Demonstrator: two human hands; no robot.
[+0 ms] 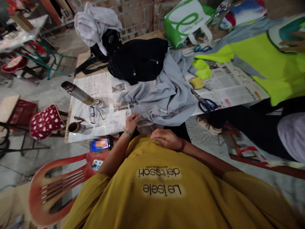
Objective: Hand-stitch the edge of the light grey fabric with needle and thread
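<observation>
A crumpled grey cloth point(170, 95) lies across the newspaper-covered table point(107, 125) in front of me. At its near left corner, my left hand point(132, 123) rests by the table edge, fingers closed at the cloth's border. My right hand point(166, 138) lies against the front of my mustard shirt, just off the table; its fingers are curled in and its palm is hidden. Right of the cloth are dark-handled scissors point(206, 105) and a small yellow piece point(197, 83). Eyeglasses point(96, 115) sit to the left, beyond my left hand.
A tilted-looking thermos point(77, 93), its cap point(98, 103) and a cup point(76, 127) stand left. Behind the cloth are a black bag point(138, 60) and a green-white bag point(187, 24). At right, another person's hand point(293, 41) is over neon-yellow fabric point(259, 60). A red chair point(38, 190) is beside me.
</observation>
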